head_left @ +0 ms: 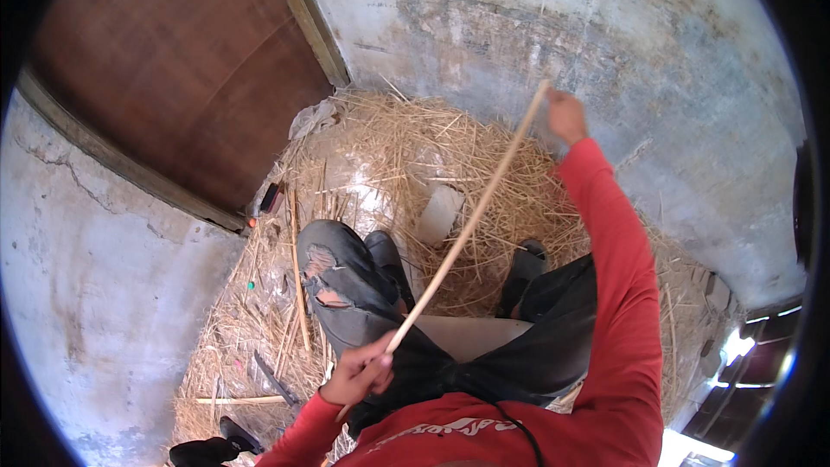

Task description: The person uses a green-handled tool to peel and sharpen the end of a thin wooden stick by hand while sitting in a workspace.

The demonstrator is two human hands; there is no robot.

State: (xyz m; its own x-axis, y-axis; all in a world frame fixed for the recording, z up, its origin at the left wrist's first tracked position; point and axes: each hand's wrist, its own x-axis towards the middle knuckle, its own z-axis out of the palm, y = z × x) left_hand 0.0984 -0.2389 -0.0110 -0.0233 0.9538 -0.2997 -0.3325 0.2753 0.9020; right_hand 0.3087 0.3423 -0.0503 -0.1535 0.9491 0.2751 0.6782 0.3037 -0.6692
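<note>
A long, pale wooden stick (467,232) runs at a slant over my lap, from the lower left up to the far right. Low on the stick, the fingers of my left hand (359,374) are wrapped round it. My right arm is stretched far forward, and my right hand (566,116) is closed at the stick's far tip; its fingers are small and partly hidden there. Below the stick, a pale flat board (471,337) shows between my thighs. A whitish block (441,214) lies on the floor between my feet.
Straw-like strips (424,134) litter the floor. A weathered wall (536,26) rises ahead, beside a brown door panel (173,60). At left lie long sticks (298,268), a dark blade-like tool (275,378) and a dark red object (271,198). Another person's dark-clad leg (207,450) shows lower left.
</note>
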